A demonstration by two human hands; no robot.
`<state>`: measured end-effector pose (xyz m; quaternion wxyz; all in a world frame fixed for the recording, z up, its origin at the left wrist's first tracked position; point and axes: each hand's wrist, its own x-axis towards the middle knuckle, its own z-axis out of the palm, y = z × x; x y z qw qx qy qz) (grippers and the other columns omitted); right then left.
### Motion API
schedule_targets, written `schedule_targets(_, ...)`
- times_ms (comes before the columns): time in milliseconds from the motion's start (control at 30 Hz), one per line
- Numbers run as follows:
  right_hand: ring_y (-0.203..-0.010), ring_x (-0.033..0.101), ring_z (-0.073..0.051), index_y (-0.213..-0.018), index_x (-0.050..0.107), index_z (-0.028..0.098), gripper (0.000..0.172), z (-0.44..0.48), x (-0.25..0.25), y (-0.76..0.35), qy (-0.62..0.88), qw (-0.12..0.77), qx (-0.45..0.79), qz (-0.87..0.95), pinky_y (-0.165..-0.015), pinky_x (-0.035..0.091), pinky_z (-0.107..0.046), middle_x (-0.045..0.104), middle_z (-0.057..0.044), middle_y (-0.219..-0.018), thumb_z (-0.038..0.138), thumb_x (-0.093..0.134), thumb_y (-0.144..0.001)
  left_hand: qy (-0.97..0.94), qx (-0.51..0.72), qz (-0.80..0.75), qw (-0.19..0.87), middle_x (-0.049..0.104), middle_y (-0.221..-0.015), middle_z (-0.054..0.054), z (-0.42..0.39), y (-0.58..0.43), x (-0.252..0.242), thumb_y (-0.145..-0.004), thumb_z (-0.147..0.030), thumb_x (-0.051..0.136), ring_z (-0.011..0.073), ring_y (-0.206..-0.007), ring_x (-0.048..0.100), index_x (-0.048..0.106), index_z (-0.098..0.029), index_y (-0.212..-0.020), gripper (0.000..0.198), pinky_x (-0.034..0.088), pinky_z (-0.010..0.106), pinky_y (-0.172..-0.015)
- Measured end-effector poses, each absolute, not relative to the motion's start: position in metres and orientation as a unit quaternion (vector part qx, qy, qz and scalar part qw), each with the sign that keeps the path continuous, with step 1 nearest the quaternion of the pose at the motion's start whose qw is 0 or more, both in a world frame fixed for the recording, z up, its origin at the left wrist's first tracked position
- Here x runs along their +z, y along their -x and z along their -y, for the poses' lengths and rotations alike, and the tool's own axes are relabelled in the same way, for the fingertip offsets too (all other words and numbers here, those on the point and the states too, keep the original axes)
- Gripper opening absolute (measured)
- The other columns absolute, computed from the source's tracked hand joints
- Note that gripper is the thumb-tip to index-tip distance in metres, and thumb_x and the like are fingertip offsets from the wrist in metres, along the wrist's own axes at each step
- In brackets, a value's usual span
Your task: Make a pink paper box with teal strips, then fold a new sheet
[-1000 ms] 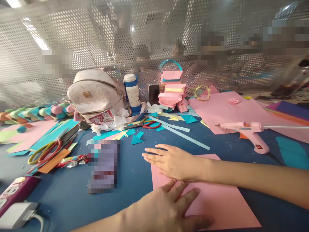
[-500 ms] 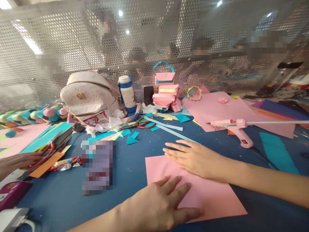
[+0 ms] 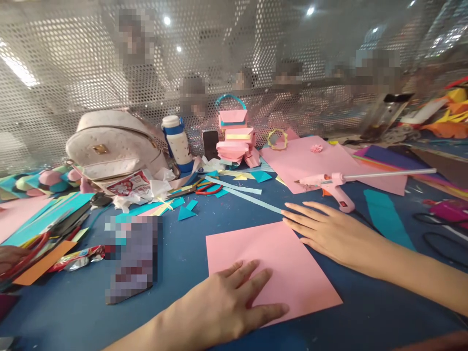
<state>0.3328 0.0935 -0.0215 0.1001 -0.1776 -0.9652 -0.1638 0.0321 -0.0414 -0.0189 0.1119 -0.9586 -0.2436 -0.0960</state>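
Observation:
A pink sheet of paper (image 3: 278, 263) lies flat on the blue table in front of me. My left hand (image 3: 234, 297) rests on its near left part, fingers spread and palm down. Just past the sheet's right edge is my right hand (image 3: 329, 234), flat with its fingers stretched out, the fingertips close to the far right edge. Light blue paper strips (image 3: 256, 199) lie beyond the sheet, one ending at my right fingertips. Behind my right hand lies a pink hot glue gun (image 3: 331, 185) with a glue stick in its back.
At the back stand a white backpack (image 3: 113, 141), a bottle (image 3: 177, 144), a phone (image 3: 210, 145) and a pink paper bag (image 3: 236, 141). Scissors (image 3: 214, 187) and paper scraps lie midway. Another person's hand (image 3: 10, 261) is at the left by more scissors. A teal strip (image 3: 387, 219) lies right.
My right hand has slid right, off the middle of the pink sheet to its right edge. My left hand stays on the sheet. The view has turned somewhat to the right.

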Motion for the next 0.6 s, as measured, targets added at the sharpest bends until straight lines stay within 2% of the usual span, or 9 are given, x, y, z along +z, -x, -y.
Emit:
schedule_targets(133, -0.134, 0.044, -0.030, -0.130, 0.060, 0.016, 0.038, -0.092, -0.016, -0.333, 0.184, 0.091, -0.180, 0.962, -0.105, 0.036, -0.054, 0.055, -0.011, -0.140, 0.024, 0.042, -0.098, 0.957, -0.104, 0.243, 0.117, 0.057, -0.137, 0.015, 0.043, -0.033, -0.019, -0.100, -0.021, 0.046, 0.0319, -0.123, 0.058, 0.045, -0.030, -0.144, 0.045, 0.056, 0.040, -0.092)
schedule_targets(267, -0.119, 0.054, -0.031, -0.101, 0.073, 0.015, 0.032, -0.089, -0.001, -0.309, 0.214, 0.114, -0.155, 0.958, -0.100, 0.039, -0.049, 0.066, -0.013, -0.121, 0.022, 0.041, -0.098, 0.959, -0.109, 0.234, 0.115, 0.058, -0.136, 0.014, 0.042, -0.033, -0.020, -0.100, -0.023, 0.048, 0.0311, -0.125, 0.057, 0.050, -0.025, -0.140, 0.040, 0.054, 0.040, -0.096)
schedule_targets(333, -0.106, 0.059, -0.028, -0.098, 0.071, 0.016, 0.030, -0.088, 0.005, -0.292, 0.233, 0.120, -0.118, 0.958, -0.092, 0.043, -0.045, 0.068, -0.011, -0.112, 0.023, 0.042, -0.099, 0.960, -0.107, 0.229, 0.118, 0.059, -0.136, 0.013, 0.038, -0.034, -0.018, -0.100, -0.024, 0.047, 0.0293, -0.126, 0.057, 0.053, -0.023, -0.137, 0.037, 0.054, 0.038, -0.097)
schedule_targets(433, -0.095, 0.061, -0.024, -0.100, 0.065, 0.018, 0.016, -0.088, 0.008, -0.264, 0.236, 0.082, -0.015, 0.968, -0.082, 0.046, -0.039, 0.066, -0.007, -0.105, 0.030, 0.055, -0.095, 0.956, -0.125, 0.218, 0.150, 0.060, -0.136, 0.011, 0.035, -0.034, -0.007, -0.101, -0.023, 0.046, 0.0249, -0.125, 0.057, 0.059, -0.020, -0.130, 0.032, 0.054, 0.038, -0.098)
schedule_targets(533, -0.092, 0.060, -0.024, -0.096, 0.059, 0.019, 0.022, -0.094, 0.010, -0.244, 0.251, 0.053, 0.061, 0.965, -0.075, 0.044, -0.034, 0.062, -0.005, -0.100, 0.038, 0.066, -0.088, 0.940, -0.186, 0.197, 0.209, 0.064, -0.130, 0.005, 0.048, -0.028, 0.010, -0.099, -0.020, 0.050, 0.0193, -0.124, 0.056, 0.063, -0.016, -0.124, 0.028, 0.046, 0.039, -0.109)
schedule_targets(600, -0.091, 0.059, -0.023, -0.094, 0.057, 0.020, 0.025, -0.100, 0.012, -0.236, 0.246, 0.031, 0.104, 0.963, -0.073, 0.042, -0.033, 0.061, -0.003, -0.097, 0.040, 0.068, -0.085, 0.920, -0.238, 0.229, 0.213, 0.066, -0.124, -0.001, 0.070, -0.020, 0.020, -0.097, -0.020, 0.054, 0.0147, -0.119, 0.057, 0.065, -0.022, -0.118, 0.024, 0.044, 0.032, -0.110)
